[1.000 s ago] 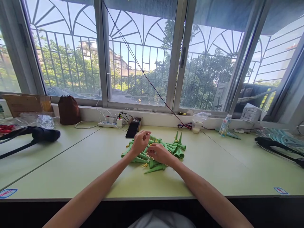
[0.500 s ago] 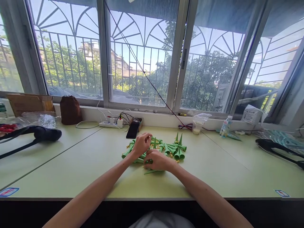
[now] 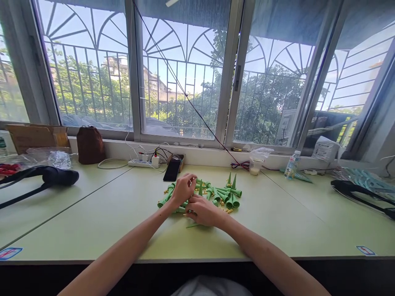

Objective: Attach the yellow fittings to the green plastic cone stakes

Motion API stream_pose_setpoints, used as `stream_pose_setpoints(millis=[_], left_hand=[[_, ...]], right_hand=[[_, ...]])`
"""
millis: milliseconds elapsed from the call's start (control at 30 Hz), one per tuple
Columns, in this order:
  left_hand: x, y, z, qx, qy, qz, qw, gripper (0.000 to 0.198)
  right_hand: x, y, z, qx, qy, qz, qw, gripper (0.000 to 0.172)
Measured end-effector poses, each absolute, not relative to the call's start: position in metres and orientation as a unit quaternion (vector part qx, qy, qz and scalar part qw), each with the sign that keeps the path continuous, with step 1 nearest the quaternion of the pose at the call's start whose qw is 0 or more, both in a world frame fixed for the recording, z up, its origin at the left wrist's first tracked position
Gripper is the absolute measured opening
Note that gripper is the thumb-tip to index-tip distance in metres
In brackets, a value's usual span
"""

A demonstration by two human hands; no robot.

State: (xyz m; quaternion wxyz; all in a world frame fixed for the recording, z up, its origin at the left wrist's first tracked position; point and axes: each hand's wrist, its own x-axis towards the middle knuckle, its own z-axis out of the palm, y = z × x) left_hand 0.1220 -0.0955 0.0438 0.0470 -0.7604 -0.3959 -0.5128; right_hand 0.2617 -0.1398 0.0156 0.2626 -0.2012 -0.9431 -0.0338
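A heap of green plastic cone spikes (image 3: 226, 195) with small yellow parts lies in the middle of the pale green table (image 3: 101, 213). My left hand (image 3: 182, 190) hovers over the heap's left side with its fingers curled into a pinch; what it pinches is too small to name. My right hand (image 3: 205, 210) rests just in front of the heap, fingers closed round a green cone spike whose tip pokes out to the left below the hand. The two hands almost touch.
A black phone (image 3: 172, 169) and a white power strip (image 3: 142, 161) with cables lie behind the heap. A brown pouch (image 3: 90, 144), cardboard box (image 3: 35, 136) and black strap (image 3: 46, 177) are at the left. A small bottle (image 3: 292, 163) and plastic cup (image 3: 255, 163) stand at the right.
My right hand has drawn back toward me and closed over a cone spike. My left hand has stayed over the heap, fingers pinched.
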Motion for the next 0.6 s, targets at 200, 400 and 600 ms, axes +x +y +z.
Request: stream_pose_setpoints(millis=[200, 400, 600], left_hand=[[0.119, -0.094, 0.045, -0.741, -0.403, -0.535, 0.053, 0.016], [0.119, -0.095, 0.043, -0.742, -0.398, -0.536, 0.056, 0.010], [0.122, -0.100, 0.043, -0.780, -0.387, -0.489, 0.048, 0.009]], right_hand=[[0.267, -0.142, 0.024, -0.208, -0.925, -0.014, 0.318, 0.010], [0.290, -0.125, 0.031, -0.264, -0.853, 0.060, 0.445, 0.012], [0.310, -0.101, 0.026, -0.317, -0.790, 0.084, 0.519, 0.014]])
